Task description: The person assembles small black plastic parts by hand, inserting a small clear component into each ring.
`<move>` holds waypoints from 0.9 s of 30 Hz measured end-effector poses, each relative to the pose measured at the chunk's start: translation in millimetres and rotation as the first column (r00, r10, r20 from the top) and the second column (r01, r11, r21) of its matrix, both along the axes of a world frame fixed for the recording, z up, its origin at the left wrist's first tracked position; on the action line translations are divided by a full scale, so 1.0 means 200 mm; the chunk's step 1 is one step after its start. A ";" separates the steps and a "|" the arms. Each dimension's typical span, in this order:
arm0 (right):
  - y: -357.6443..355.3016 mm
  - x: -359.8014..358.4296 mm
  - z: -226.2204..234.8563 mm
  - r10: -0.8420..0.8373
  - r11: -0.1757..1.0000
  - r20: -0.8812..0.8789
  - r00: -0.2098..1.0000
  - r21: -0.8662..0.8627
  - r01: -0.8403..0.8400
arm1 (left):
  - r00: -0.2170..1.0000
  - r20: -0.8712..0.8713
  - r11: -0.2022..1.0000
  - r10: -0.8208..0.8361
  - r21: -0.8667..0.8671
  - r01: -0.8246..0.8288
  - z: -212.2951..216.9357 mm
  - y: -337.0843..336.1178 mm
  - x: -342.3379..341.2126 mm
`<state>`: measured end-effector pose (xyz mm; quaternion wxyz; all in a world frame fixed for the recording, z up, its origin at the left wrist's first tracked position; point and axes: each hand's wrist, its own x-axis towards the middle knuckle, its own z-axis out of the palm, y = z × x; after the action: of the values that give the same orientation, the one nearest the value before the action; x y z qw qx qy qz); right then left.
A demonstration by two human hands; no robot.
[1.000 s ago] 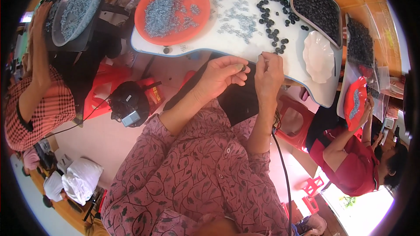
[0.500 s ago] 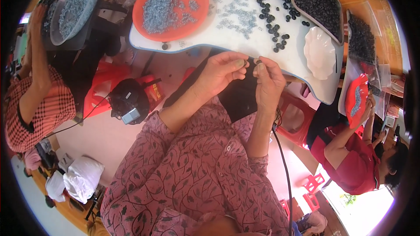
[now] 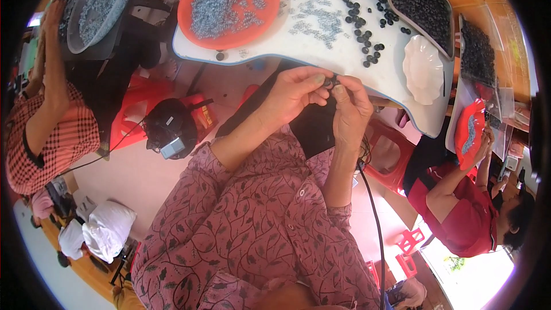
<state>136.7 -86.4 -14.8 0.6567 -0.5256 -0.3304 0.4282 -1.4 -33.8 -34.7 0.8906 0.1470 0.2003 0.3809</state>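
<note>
In front of me, by the near edge of the white table, my two hands meet fingertip to fingertip. My left hand pinches a small black round part between thumb and fingers. The thumb and forefinger of my right hand close on a small dark piece pressed against it; the fingers hide most of it. Similar black round parts lie in a loose group just beyond my right hand. Small clear bluish pieces are scattered to their left.
An orange-red plate holds a heap of clear bluish pieces. At the right are a white scalloped dish and a tray full of black parts. Co-workers sit at both sides. A black cable hangs by my right arm.
My hands have come together, the right fingertips moving left so that the two small pieces now touch. The view has shifted slightly.
</note>
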 end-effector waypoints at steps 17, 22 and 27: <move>-0.01 -0.02 0.00 -0.013 1.000 0.082 0.997 0.007 0.012 | 0.997 -0.073 0.998 0.026 0.061 -0.021 0.02 -0.02 0.01; -0.01 -0.02 0.01 -0.014 1.000 0.188 0.982 -0.005 0.015 | 0.989 -0.137 0.996 0.047 0.084 -0.035 0.06 -0.03 0.02; -0.02 -0.02 0.03 -0.025 0.999 0.272 0.962 -0.013 0.030 | 0.982 -0.178 0.993 0.061 0.109 -0.042 0.06 -0.03 0.02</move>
<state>132.2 -90.0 -8.0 0.6067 -0.5893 -0.4064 0.3458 2.5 -40.3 -22.9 0.8498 0.2221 0.2638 0.3987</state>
